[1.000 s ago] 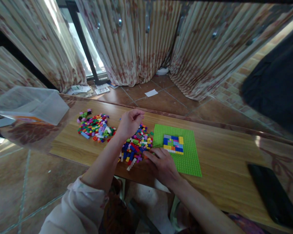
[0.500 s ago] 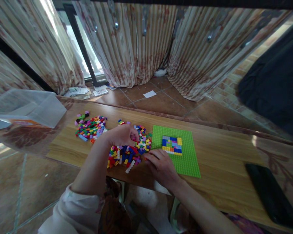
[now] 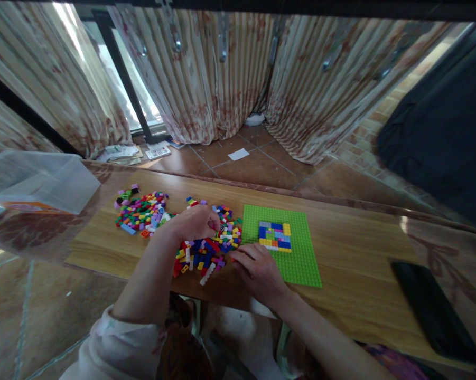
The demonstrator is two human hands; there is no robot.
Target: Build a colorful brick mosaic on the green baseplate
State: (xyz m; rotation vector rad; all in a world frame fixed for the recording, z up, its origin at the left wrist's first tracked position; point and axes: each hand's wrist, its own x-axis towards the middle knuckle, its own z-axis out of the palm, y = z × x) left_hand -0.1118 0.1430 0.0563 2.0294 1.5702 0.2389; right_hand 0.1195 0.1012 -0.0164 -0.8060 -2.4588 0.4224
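Probably a home — floral curtains (image 3: pixel 222 84), tiled floor (image 3: pixel 198 161), toy bricks (image 3: pixel 146 211).

A long, light-brown wooden bench (image 3: pixel 352 264) with visible grain stretches across the view. Toward its left end lies a loose heap of small, multicoloured plastic bricks (image 3: pixel 145 214). Near the middle spreads a larger pile of mixed plastic bricks (image 3: pixel 212 248), partly hidden from view, with a long white plastic brick (image 3: pixel 207 274) at its near edge. Just right of that pile, a square, bright-green studded plastic baseplate (image 3: pixel 301 266) lies flat. A black, flat, rectangular object (image 3: pixel 436 311) rests at the right end.
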